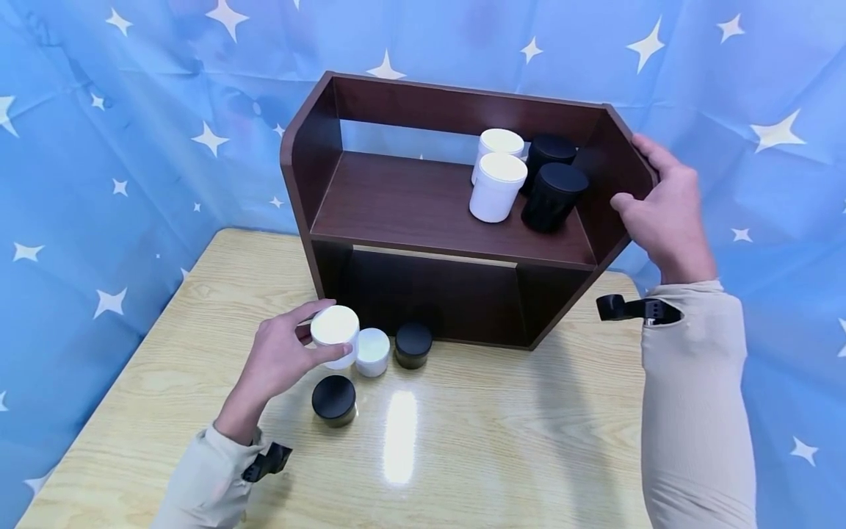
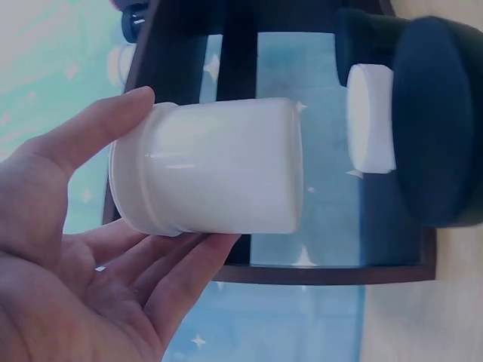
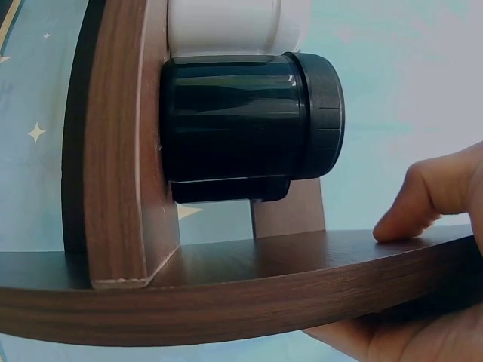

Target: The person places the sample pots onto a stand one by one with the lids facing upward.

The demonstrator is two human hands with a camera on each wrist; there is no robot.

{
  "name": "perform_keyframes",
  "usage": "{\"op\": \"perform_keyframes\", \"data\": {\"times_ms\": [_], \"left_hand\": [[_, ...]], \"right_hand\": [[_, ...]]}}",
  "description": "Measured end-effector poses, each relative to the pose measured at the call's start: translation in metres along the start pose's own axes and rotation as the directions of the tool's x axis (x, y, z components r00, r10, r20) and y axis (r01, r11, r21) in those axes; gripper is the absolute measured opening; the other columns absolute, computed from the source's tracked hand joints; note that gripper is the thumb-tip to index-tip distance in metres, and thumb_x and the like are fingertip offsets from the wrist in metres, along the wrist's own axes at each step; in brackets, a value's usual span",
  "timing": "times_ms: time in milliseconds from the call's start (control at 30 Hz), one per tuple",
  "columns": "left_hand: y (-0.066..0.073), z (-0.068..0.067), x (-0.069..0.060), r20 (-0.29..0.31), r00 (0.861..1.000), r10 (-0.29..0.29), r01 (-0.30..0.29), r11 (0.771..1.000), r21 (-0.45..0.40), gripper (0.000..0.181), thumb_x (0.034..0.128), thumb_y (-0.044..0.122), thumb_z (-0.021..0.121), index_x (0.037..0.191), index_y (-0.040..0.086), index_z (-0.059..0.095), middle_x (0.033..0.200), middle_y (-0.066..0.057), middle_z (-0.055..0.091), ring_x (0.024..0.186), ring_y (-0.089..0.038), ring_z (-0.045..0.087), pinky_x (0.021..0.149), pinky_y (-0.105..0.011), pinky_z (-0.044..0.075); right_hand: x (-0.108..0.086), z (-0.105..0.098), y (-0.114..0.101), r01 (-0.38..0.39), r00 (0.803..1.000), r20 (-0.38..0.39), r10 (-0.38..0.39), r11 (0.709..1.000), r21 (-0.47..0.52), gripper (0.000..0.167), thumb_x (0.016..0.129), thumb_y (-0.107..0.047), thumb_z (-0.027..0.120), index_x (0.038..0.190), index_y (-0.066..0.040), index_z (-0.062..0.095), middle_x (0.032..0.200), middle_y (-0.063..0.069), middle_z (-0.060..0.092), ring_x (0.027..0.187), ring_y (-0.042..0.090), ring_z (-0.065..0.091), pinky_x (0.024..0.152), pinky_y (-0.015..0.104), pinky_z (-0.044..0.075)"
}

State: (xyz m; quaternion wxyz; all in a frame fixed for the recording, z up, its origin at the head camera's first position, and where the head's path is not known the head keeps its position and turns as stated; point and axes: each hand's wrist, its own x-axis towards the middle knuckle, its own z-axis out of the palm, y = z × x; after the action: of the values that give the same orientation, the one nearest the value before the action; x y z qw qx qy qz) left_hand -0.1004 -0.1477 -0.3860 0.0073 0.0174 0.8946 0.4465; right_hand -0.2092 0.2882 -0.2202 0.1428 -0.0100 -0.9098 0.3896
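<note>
My left hand (image 1: 280, 354) holds a white lidded jar (image 1: 335, 330) between thumb and fingers, raised off the table in front of the shelf's lower left. In the left wrist view the thumb and fingertips lie around the lid end of this jar (image 2: 219, 166). My right hand (image 1: 669, 213) grips the right side panel of a dark brown two-tier shelf (image 1: 396, 191). The right wrist view has the thumb on the panel's inner face and fingers (image 3: 415, 339) behind it. Two white jars (image 1: 496, 192) and two black jars (image 1: 551, 202) stand upright at the upper tier's right end.
A smaller white jar (image 1: 373, 353) and a black jar (image 1: 413, 345) stand on the wooden table (image 1: 476, 433) before the shelf's lower tier. Another black jar (image 1: 333, 400) stands nearer, beside the left wrist. Blue star-patterned cloth (image 1: 132, 184) hangs behind the table.
</note>
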Motion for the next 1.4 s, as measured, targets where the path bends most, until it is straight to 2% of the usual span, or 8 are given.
{"op": "perform_keyframes", "data": {"times_ms": [133,267,500,700,933,1200,1400], "left_hand": [[0.009,-0.001,-0.001,-0.001,1.000,0.016,-0.016,1.000,0.002,0.069,0.0759,0.035,0.086,0.137,0.015,0.061,0.129,-0.017,0.068,0.110,-0.033,0.072,0.088,-0.044,0.059],[0.019,-0.001,-0.001,-0.015,0.998,0.055,-0.055,0.998,0.021,0.069,0.0755,0.036,0.087,0.136,0.016,0.062,0.124,-0.013,0.071,0.104,-0.028,0.074,0.085,-0.040,0.058],[0.044,-0.005,-0.005,-0.019,0.997,0.080,-0.081,0.997,-0.014,0.068,0.0764,0.031,0.086,0.138,0.016,0.060,0.126,-0.010,0.070,0.103,-0.027,0.074,0.086,-0.040,0.060],[0.062,-0.006,-0.002,-0.064,0.987,0.146,-0.143,0.989,0.049,0.066,0.0737,0.033,0.087,0.133,0.017,0.064,0.113,-0.005,0.075,0.089,-0.020,0.073,0.076,-0.032,0.057],[0.075,-0.009,0.000,-0.093,0.972,0.216,-0.209,0.975,0.079,0.065,0.0737,0.034,0.088,0.132,0.017,0.064,0.108,-0.004,0.076,0.083,-0.018,0.071,0.071,-0.029,0.054],[0.085,-0.010,0.003,-0.123,0.966,0.228,-0.227,0.974,0.022,0.064,0.0749,0.032,0.088,0.133,0.016,0.064,0.112,-0.005,0.075,0.088,-0.018,0.076,0.075,-0.028,0.059],[0.094,-0.013,0.008,-0.166,0.950,0.264,-0.263,0.964,0.027,0.064,0.0734,0.032,0.089,0.132,0.018,0.065,0.110,-0.002,0.075,0.088,-0.016,0.076,0.077,-0.031,0.059]], "right_hand": [[0.000,-0.001,0.000,-0.005,1.000,0.004,0.005,1.000,-0.004,0.075,0.094,-0.002,0.049,0.157,-0.037,0.027,0.162,0.002,0.035,0.130,0.023,0.045,0.075,0.010,0.044],[0.001,-0.001,-0.001,-0.010,1.000,-0.001,0.010,1.000,-0.007,0.076,0.094,-0.002,0.049,0.156,-0.038,0.028,0.161,0.003,0.036,0.128,0.022,0.045,0.074,0.010,0.044],[0.000,-0.001,-0.002,-0.014,1.000,0.003,0.014,1.000,0.004,0.077,0.093,-0.001,0.049,0.156,-0.039,0.028,0.161,0.003,0.037,0.128,0.022,0.046,0.074,0.010,0.045],[-0.001,-0.001,-0.002,-0.021,1.000,0.003,0.021,1.000,-0.001,0.076,0.094,-0.001,0.049,0.157,-0.038,0.027,0.161,0.003,0.036,0.130,0.023,0.045,0.075,0.011,0.045],[0.000,0.000,-0.003,-0.022,1.000,-0.001,0.022,1.000,0.010,0.076,0.093,-0.001,0.049,0.157,-0.037,0.028,0.161,0.003,0.037,0.129,0.023,0.046,0.075,0.010,0.045],[-0.001,0.000,-0.002,-0.025,1.000,0.007,0.024,0.999,0.022,0.076,0.093,0.000,0.047,0.157,-0.036,0.028,0.162,0.004,0.036,0.129,0.022,0.045,0.074,0.010,0.045],[0.001,0.000,-0.001,-0.025,1.000,0.003,0.024,1.000,0.019,0.076,0.093,-0.001,0.048,0.157,-0.037,0.028,0.161,0.005,0.037,0.128,0.022,0.046,0.075,0.011,0.045]]}}
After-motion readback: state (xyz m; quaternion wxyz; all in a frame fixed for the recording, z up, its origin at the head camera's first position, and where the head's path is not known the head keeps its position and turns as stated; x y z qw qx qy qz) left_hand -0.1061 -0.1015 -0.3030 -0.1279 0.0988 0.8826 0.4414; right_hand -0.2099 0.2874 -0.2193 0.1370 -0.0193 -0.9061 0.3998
